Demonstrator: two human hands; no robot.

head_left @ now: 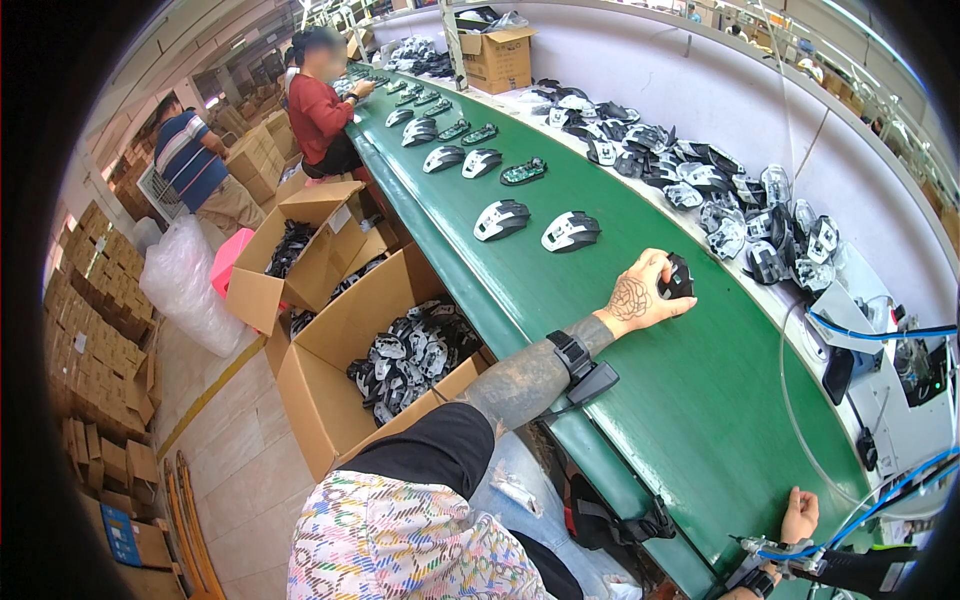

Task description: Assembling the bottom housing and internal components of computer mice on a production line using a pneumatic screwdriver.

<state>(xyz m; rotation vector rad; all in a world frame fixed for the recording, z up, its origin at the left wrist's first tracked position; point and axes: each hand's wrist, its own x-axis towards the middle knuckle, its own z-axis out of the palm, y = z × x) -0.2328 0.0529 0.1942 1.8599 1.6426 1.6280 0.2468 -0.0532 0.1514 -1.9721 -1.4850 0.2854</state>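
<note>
Over the green conveyor belt [600,420], my left hand [635,298] reaches out, its fingers and thumb wrapped round a black computer mouse part [681,278]. The part sits at the belt surface or just above it; the hand hides some of it. At the lower right, my right hand [799,515] is by the belt's near end with curled fingers. Whatever it may hold is hidden. Beyond the left hand, two white-and-black mouse shells [570,232] lie on the belt, followed by more shells and green circuit-board bases [524,172] further up.
Piled mouse shells [705,175] line the white ledge at right. A machine with blue tubes and cables [880,330] stands near my right arm. Open cardboard boxes of shells [330,365] crowd the belt's left side. A person in red [318,115] works further up the belt.
</note>
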